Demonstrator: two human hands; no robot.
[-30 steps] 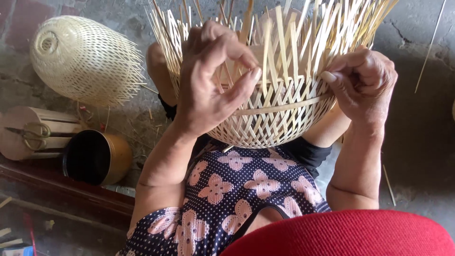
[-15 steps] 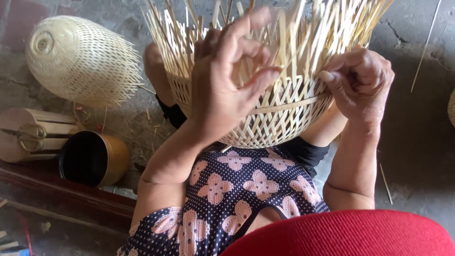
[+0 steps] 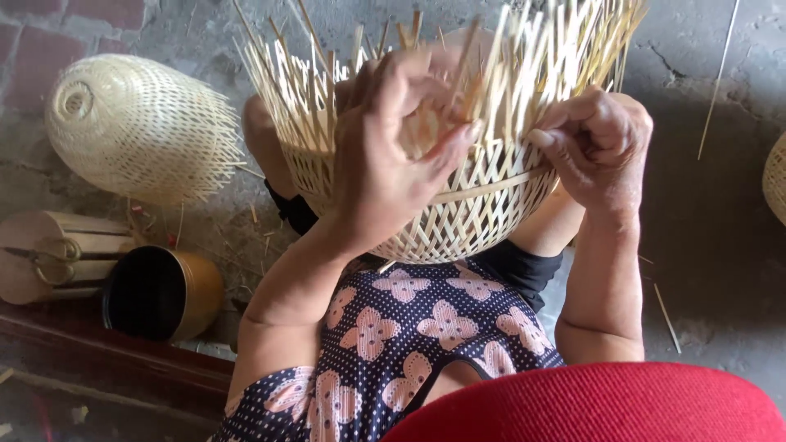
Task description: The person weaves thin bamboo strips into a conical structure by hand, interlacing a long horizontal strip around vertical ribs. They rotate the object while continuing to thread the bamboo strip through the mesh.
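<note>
A: From the head view, where is the half-woven basket (image 3: 458,205)?

B: It rests on the person's lap, above the dotted, flower-printed dress (image 3: 409,327), with its loose bamboo strips (image 3: 508,74) fanning upward from the woven part.

A: And the left hand (image 3: 393,155)?

B: It lies over the front of the basket, fingers (image 3: 450,147) curled around a few upright strips and gripping them against the weave.

A: The right hand (image 3: 598,147)?

B: It is at the right edge of the basket, fingers clenched, pinching a strip at the rim between thumb and forefinger.

A: What else lies around the basket?

B: To its left, on the stone floor (image 3: 720,229), lies a finished pale woven basket (image 3: 139,127) on its side. Below that one lie a light wooden cylinder (image 3: 57,254) and a dark round tin (image 3: 160,290), just beside each other. To the right of the half-woven basket, thin loose sticks (image 3: 716,82) lie on the floor. A red cap brim (image 3: 598,405) fills the bottom edge.
</note>
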